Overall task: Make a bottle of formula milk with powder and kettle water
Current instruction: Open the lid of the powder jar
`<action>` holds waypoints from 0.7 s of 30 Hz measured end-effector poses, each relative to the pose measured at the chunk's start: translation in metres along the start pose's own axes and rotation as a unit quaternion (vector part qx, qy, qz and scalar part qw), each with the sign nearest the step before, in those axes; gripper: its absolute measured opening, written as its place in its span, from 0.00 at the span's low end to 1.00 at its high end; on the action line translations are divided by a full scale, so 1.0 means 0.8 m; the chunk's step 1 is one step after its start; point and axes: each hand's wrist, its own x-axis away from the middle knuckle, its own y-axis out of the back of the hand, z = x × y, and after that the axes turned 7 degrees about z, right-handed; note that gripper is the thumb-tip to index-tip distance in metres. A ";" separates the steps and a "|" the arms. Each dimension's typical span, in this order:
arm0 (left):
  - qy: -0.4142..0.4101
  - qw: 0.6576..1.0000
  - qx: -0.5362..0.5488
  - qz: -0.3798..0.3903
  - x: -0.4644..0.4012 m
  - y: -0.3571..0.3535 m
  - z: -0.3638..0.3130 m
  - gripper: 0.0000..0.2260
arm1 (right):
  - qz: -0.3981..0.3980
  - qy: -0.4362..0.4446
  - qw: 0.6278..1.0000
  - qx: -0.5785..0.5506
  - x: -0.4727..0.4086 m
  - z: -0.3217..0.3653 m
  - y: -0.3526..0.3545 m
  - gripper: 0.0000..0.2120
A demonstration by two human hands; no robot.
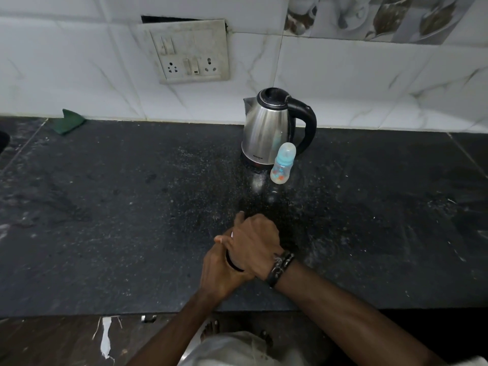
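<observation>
Dark stone bench [105, 220], speckled all over with pale flecks; hard to tell whether spilt powder or just the grain of the stone. Risk of grit on a teat or cap laid down on it.

Socket plate [190, 51] on the tiled wall, nothing plugged in. No cord seen at the kettle either, so no way to judge how hot the water is: scald risk at one end, poorly mixed powder at the other.

Steel kettle [266, 128] at the back against the wall, lid down, black handle turned right.

Right hand [254, 241] laid over left hand [221, 270] at the near edge of the bench, well apart from kettle and bottle. Right fingers [239, 220] closed round the left hand; left fingers hidden beneath, so cannot tell whether pinching anything. Something dark and a sliver of white showing between the two hands, not identifiable.

Baby bottle [282, 165] upright just in front of the kettle, near the handle side, cap on. Likely to be knocked over when reaching past for the handle or swinging the kettle forward: light, narrow, easily tipped. Cap to come off before any pouring.

No powder tin in view.
</observation>
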 end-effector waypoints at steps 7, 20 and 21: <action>-0.002 1.000 0.015 -0.008 0.000 0.000 0.001 0.36 | 0.007 0.160 0.984 -0.083 0.015 -0.025 0.006 0.17; 0.004 1.000 -0.019 -0.006 0.000 -0.001 0.004 0.43 | 0.062 0.059 0.976 -0.201 0.086 -0.120 -0.029 0.11; 0.003 1.000 -0.022 -0.007 0.000 -0.001 0.005 0.43 | 0.072 0.050 0.983 -0.164 0.086 -0.116 -0.041 0.12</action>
